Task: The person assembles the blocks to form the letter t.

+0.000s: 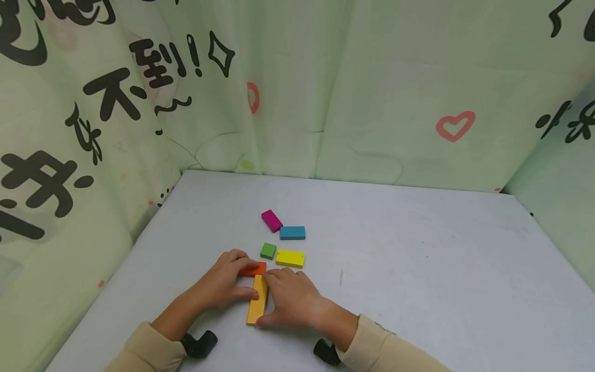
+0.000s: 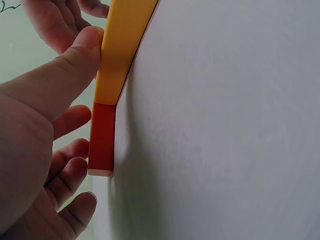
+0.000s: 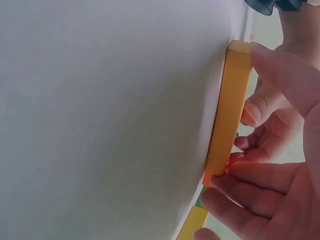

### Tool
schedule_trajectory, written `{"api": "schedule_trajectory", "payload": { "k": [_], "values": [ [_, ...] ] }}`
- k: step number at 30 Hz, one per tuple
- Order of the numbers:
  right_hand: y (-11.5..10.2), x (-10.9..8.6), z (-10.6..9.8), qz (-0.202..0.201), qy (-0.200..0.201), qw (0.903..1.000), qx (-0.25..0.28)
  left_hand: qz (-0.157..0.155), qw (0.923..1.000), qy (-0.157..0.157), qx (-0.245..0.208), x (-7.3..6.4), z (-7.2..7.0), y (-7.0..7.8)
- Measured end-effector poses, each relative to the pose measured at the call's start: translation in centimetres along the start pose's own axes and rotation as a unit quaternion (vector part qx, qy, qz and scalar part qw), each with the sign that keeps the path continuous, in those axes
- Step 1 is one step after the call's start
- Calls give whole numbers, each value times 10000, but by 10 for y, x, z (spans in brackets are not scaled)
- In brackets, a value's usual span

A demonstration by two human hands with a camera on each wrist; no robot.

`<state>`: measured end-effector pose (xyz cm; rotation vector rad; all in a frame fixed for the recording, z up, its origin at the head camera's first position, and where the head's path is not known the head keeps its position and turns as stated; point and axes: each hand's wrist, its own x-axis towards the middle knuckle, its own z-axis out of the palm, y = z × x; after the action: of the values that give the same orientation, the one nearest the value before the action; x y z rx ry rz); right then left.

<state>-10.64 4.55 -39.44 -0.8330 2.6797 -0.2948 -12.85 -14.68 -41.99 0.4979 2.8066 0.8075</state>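
A long orange-yellow block lies on the table, its far end meeting an orange-red block set crosswise to it. My right hand spans the long block, thumb at the near end and fingertips by the far end. From the other side, my left hand reaches in with its thumb against the long block. Its loosely bent fingers are over and beside the orange-red block, hiding part of it. In the left wrist view the two blocks stand end to side.
Beyond the hands lie a small green block, a yellow block, a blue block and a magenta block. The white table meets a printed pale green curtain at the back. Black wrist cameras sit near both sleeves.
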Motion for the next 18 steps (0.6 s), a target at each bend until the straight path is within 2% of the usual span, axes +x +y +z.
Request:
{"api": "schedule_trajectory", "payload": {
  "k": [13, 18],
  "values": [
    [4, 2, 1, 4, 25, 10000, 92, -1, 9999, 32, 108, -2, -1, 2],
    [17, 1, -5, 196, 284, 9989, 302, 62, 9997, 31, 215, -2, -2, 2]
  ]
}}
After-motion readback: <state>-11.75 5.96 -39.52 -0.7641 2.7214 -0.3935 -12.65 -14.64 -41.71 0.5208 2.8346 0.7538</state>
